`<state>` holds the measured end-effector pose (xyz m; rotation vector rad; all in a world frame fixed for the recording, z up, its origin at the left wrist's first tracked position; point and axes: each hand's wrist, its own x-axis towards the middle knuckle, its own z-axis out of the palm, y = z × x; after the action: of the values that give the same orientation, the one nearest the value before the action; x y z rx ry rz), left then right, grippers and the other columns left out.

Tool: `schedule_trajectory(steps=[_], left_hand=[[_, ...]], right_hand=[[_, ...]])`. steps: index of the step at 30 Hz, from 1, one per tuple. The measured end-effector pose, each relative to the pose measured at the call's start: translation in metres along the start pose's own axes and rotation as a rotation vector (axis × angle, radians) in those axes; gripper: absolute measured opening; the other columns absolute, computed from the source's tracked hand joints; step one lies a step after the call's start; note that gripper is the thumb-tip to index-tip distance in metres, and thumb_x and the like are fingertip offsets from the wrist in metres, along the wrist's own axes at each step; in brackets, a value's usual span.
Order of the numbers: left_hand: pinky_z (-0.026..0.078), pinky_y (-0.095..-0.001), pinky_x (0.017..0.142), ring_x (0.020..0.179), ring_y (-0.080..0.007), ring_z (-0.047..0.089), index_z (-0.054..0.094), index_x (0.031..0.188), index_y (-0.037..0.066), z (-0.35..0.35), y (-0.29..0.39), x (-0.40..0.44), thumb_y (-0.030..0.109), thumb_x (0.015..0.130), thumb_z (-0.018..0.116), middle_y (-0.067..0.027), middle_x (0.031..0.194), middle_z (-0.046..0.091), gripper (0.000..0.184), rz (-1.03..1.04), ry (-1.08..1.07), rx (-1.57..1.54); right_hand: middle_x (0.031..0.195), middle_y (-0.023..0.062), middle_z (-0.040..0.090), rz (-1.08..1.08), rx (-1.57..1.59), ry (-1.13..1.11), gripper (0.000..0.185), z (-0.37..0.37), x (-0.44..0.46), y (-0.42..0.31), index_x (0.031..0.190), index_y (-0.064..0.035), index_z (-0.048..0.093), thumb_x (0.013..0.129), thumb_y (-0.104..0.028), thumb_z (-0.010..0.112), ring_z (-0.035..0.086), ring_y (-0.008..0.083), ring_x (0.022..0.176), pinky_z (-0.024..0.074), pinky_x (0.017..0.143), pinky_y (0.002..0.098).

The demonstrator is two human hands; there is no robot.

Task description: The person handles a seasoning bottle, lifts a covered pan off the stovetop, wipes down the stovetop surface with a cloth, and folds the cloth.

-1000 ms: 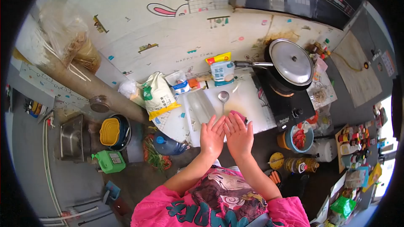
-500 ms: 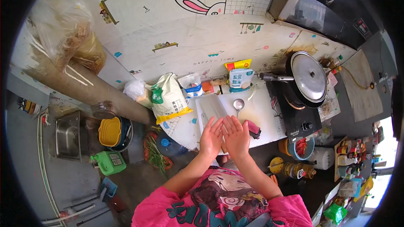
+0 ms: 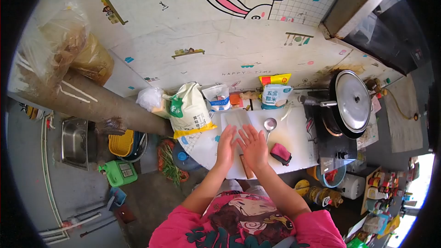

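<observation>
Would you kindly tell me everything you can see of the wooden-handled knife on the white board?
The knife has a broad, pale grey blade that looks metallic and a brown handle that looks wooden. It lies on the white board, blade on the far side, handle end by the board's near edge. The open left hand and right hand, over it in this view, hide its middle; neither appears to hold it.

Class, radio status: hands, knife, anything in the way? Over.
Left hand, right hand: open, empty. Knife not held, partly hidden behind hands. Spoon, pink bundle to its right.
</observation>
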<state>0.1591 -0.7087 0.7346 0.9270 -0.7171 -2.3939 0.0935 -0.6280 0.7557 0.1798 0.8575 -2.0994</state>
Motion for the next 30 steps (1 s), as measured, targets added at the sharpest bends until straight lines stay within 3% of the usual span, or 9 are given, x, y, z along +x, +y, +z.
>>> schedule_trajectory(steps=[1,3,4,6,10,14,22,28,30], left_hand=[[0.022,-0.0393,0.109,0.132,-0.026,0.031,0.029,0.139,0.006,-0.014,-0.008,0.024,0.019,0.089,0.049,-0.0158,0.14,0.035,0.056,0.002,0.006,-0.002],[0.021,-0.0429,0.109,0.133,-0.0336,0.027,0.026,0.139,0.001,-0.045,-0.021,0.084,0.016,0.089,0.049,-0.0189,0.142,0.031,0.057,0.438,0.013,0.861],[0.021,-0.0429,0.109,0.133,-0.0336,0.027,0.026,0.139,0.001,-0.042,-0.013,0.1,0.016,0.089,0.049,-0.0189,0.142,0.031,0.057,0.444,0.023,0.858],[0.019,-0.0444,0.11,0.133,-0.0379,0.024,0.027,0.138,-0.001,-0.036,0.006,0.135,0.01,0.085,0.05,-0.021,0.142,0.029,0.06,0.738,0.125,1.4],[0.024,-0.0534,0.103,0.131,-0.0343,0.029,0.031,0.136,0.0,-0.013,0.029,0.18,0.009,0.075,0.061,-0.0171,0.137,0.035,0.069,0.777,0.375,1.832],[0.031,-0.0499,0.097,0.112,-0.025,0.044,0.042,0.129,0.007,-0.015,0.038,0.171,0.017,0.079,0.06,-0.0077,0.112,0.05,0.055,0.618,0.346,1.993],[0.029,-0.05,0.098,0.116,-0.024,0.044,0.047,0.126,0.009,-0.043,0.003,0.148,0.01,0.082,0.049,-0.0069,0.12,0.052,0.044,0.769,0.314,1.961],[0.024,-0.0524,0.101,0.119,-0.0213,0.044,0.048,0.126,0.008,-0.056,-0.014,0.134,0.011,0.083,0.049,-0.0074,0.12,0.052,0.043,0.793,0.339,2.038],[0.024,-0.0525,0.101,0.119,-0.0211,0.044,0.05,0.124,0.008,-0.058,-0.014,0.131,0.012,0.083,0.049,-0.0071,0.12,0.053,0.041,0.782,0.335,2.059]], right_hand=[[0.142,0.013,0.034,0.019,-0.029,0.018,0.057,-0.003,0.007,0.002,0.135,-0.0032,0.033,0.097,-0.045,0.028,0.032,0.029,0.131,0.0253,0.107,0.0427],[0.142,0.0125,0.034,0.044,-0.067,0.026,0.058,-0.009,0.022,0.005,0.136,-0.0036,0.031,0.097,-0.046,0.028,0.033,0.029,0.131,0.0253,0.107,0.043],[0.143,0.0123,0.032,0.066,-0.061,0.015,0.06,-0.013,0.028,0.008,0.138,-0.003,0.028,0.097,-0.046,0.03,0.031,0.0287,0.132,0.0239,0.107,0.0427],[0.145,0.0122,0.03,0.094,-0.056,0.0,0.063,-0.019,0.038,0.015,0.14,-0.0024,0.024,0.096,-0.047,0.032,0.029,0.0284,0.133,0.0225,0.108,0.0424],[0.144,0.0112,0.031,0.175,-0.104,0.025,0.061,-0.034,0.048,0.028,0.139,-0.0038,0.028,0.096,-0.048,0.032,0.029,0.0278,0.133,0.0232,0.108,0.0434],[0.143,0.0098,0.034,0.202,-0.195,0.085,0.056,-0.048,0.061,0.029,0.135,-0.0052,0.033,0.097,-0.046,0.033,0.03,0.0268,0.132,0.0244,0.107,0.0436],[0.137,0.0071,0.041,0.096,-0.394,0.014,0.046,-0.051,0.134,0.025,0.132,-0.0081,0.04,0.097,-0.037,0.039,0.036,0.0246,0.127,0.0303,0.102,0.041],[0.124,0.0175,0.051,-0.599,-1.495,-0.218,0.043,-0.016,0.211,0.029,0.125,-0.0028,0.049,0.082,-0.008,0.054,0.048,0.0324,0.114,0.038,0.097,0.0352],[0.125,0.0173,0.051,-0.594,-1.53,-0.302,0.045,-0.006,0.227,0.033,0.124,-0.0037,0.05,0.08,-0.007,0.055,0.046,0.0339,0.115,0.0379,0.098,0.037]])
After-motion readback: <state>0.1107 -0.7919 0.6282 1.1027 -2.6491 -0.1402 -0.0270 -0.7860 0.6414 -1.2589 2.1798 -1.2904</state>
